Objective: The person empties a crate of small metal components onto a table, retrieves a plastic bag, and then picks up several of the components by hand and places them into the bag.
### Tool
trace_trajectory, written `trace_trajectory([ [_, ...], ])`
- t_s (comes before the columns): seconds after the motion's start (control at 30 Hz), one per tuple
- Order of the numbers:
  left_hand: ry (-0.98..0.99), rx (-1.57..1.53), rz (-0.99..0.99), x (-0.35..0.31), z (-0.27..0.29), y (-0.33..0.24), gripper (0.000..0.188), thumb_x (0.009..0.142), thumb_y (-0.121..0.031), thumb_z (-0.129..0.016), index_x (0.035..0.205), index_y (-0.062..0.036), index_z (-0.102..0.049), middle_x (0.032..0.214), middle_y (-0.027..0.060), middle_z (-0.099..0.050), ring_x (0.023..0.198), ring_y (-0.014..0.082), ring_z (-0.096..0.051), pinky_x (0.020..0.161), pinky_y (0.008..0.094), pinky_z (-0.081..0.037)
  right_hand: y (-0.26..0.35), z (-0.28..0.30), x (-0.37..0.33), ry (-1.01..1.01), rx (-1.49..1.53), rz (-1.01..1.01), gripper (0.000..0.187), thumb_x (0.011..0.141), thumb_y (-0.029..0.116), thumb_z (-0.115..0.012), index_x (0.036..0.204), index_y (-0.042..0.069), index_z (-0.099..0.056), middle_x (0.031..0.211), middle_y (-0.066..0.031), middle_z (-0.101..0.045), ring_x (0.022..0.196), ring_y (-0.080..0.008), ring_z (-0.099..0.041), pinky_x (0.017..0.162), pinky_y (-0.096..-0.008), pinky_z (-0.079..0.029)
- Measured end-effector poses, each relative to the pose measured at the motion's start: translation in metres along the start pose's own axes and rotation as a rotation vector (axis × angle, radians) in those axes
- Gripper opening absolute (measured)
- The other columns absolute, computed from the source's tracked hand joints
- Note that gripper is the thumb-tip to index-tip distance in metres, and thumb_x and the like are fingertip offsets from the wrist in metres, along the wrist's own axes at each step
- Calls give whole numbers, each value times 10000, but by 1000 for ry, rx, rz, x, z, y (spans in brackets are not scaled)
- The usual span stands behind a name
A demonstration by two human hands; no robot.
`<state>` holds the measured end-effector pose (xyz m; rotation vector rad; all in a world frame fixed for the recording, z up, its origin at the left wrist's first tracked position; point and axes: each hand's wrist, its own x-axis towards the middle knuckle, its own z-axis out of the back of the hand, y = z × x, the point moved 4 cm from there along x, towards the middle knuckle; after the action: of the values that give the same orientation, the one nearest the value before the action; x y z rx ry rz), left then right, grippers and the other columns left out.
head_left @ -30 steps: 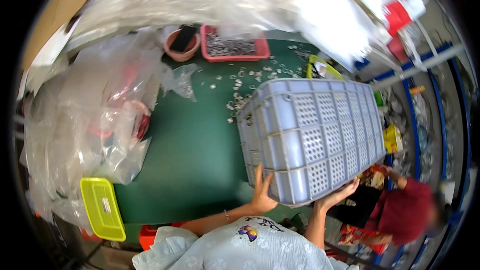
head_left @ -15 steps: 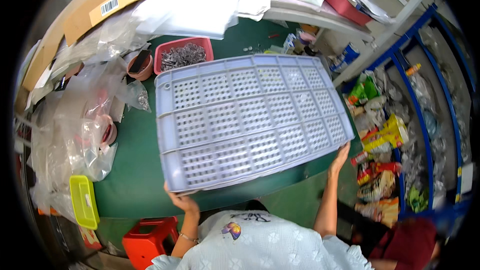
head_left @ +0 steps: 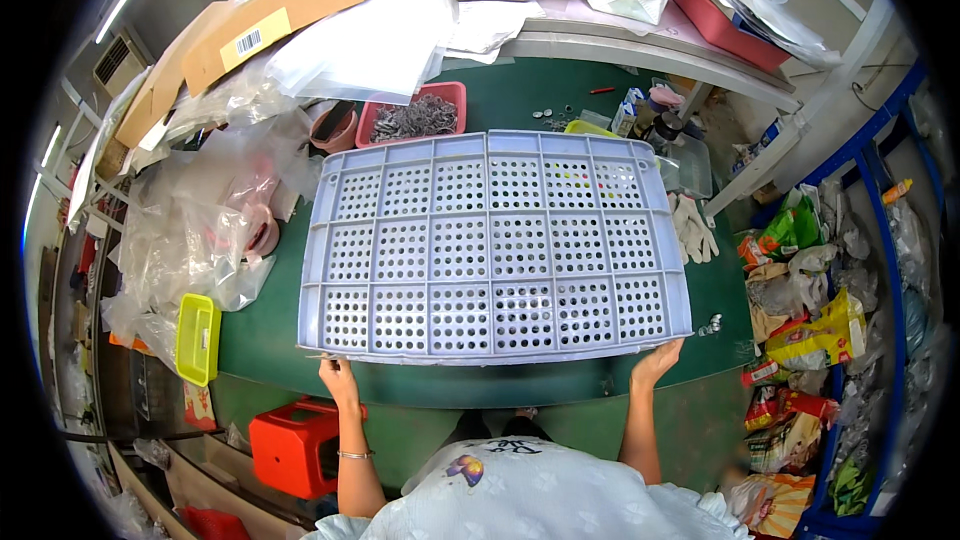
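A large pale blue-lavender plastic crate (head_left: 490,278) spans the middle of the view, its ribbed face full of small round holes turned up toward me. My left hand (head_left: 339,376) grips its near edge close to the left corner. Near the right corner, my right hand (head_left: 656,365) holds the same edge, fingers mostly hidden beneath it. The crate is over a green worktable (head_left: 262,325). Just behind its far edge, a pink tray (head_left: 461,100) holds many small metal parts, with a terracotta-coloured pot (head_left: 343,136) beside it.
Clear plastic bags (head_left: 185,210) and a yellow-green tray (head_left: 198,340) lie on the left. White gloves (head_left: 692,230) and small metal pieces (head_left: 711,325) are right of the crate. A red stool (head_left: 290,450) stands below left; a blue rack (head_left: 840,410) with packets is at right.
The crate has levelled from its slant, its right side coming nearer to me, and both hands moved with it. Gloves and small metal pieces now show at its right.
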<state>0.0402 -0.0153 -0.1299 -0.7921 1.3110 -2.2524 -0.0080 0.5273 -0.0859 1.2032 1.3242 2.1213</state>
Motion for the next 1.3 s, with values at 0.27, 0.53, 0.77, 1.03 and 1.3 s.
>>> trace_trajectory([
  [0.27, 61, 190, -49, 1, -21, -11, 201, 800, -47, -363, 748, 83, -508, 667, 217, -522, 611, 380, -478, 576, 431, -353, -25, 7, 7, 76, -23, 88, 646, 931, 455, -265, 1032, -137, -503, 947, -254, -562, 823, -331, -559, 724, -408, -418],
  [0.53, 93, 254, 73, -27, 2, -15, 288, 839, -163, -408, 820, 85, -552, 786, 248, -564, 756, 399, -530, 681, 435, -399, -35, 20, 7, 185, 1, -63, 563, 953, 389, -269, 1052, -118, -492, 990, -184, -575, 898, -227, -550, 800, -344, -429],
  [0.77, -58, 271, -64, -64, 25, -2, 476, 866, -278, -429, 1196, 64, -418, 1214, 232, -468, 1116, 335, -456, 950, 403, -332, 17, 33, -5, 190, -95, 10, 529, 881, 386, -416, 1026, -111, -523, 961, -206, -597, 851, -296, -580, 791, -406, -432],
  [1.03, 125, 428, 31, -11, 29, -50, 346, 844, -230, -382, 833, 93, -504, 849, 285, -516, 823, 424, -459, 725, 467, -346, 19, 20, 39, 253, -559, -111, 436, 942, 215, -245, 1141, -140, -402, 1164, -327, -417, 1044, -436, -398, 884, -463, -314],
  [1.3, 62, 475, 3, 61, 0, -127, 411, 857, -237, -404, 627, 104, -408, 617, 295, -446, 606, 453, -435, 573, 487, -338, 94, -65, 121, 431, -529, -203, 542, 950, 330, -206, 1122, -125, -444, 1092, -338, -478, 1030, -465, -419, 895, -439, -328],
])
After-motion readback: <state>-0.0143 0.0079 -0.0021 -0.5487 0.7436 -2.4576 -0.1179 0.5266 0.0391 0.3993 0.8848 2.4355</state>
